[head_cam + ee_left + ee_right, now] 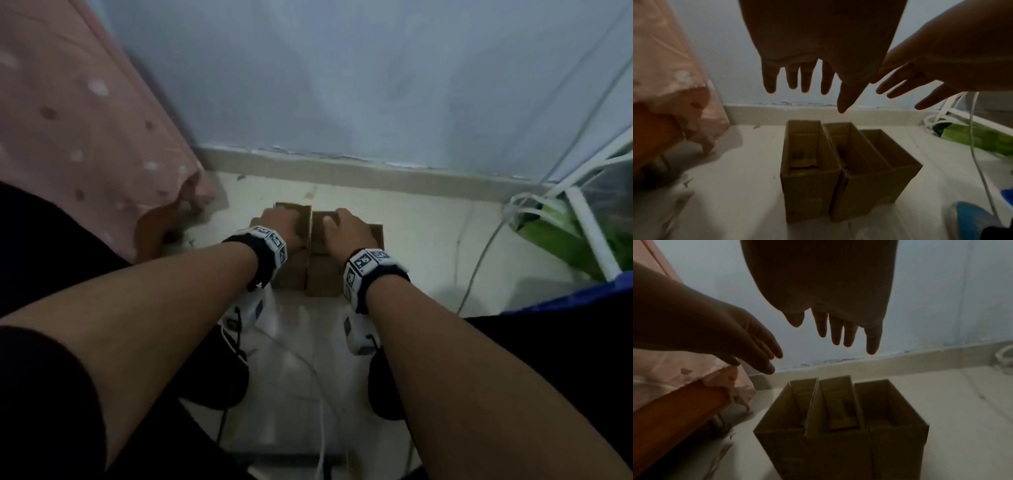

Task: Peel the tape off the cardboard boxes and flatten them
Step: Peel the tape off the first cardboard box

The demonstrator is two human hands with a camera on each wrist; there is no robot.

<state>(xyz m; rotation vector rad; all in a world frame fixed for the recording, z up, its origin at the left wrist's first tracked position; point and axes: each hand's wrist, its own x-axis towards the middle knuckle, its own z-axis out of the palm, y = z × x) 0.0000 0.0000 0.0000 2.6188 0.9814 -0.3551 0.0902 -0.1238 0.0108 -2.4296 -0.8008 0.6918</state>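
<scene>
Three open brown cardboard boxes stand side by side on the pale floor: the left box [809,186], the middle box [855,186] and the right box [898,155]. In the head view they show under my hands, with the left box [291,270] and the right box [376,236] partly covered. My left hand [807,76] hovers above the left box, fingers straight and spread, holding nothing. My right hand [838,327] hovers over the middle box [838,451] the same way. Neither hand touches the cardboard in the wrist views. I cannot make out tape in this dim light.
A pink dotted bedsheet [78,130] hangs over a wooden bed frame [674,415] at the left. The wall and skirting [342,171] run close behind the boxes. A white cable [978,162], a white rack with something green [565,236] and a blue object [974,220] lie to the right.
</scene>
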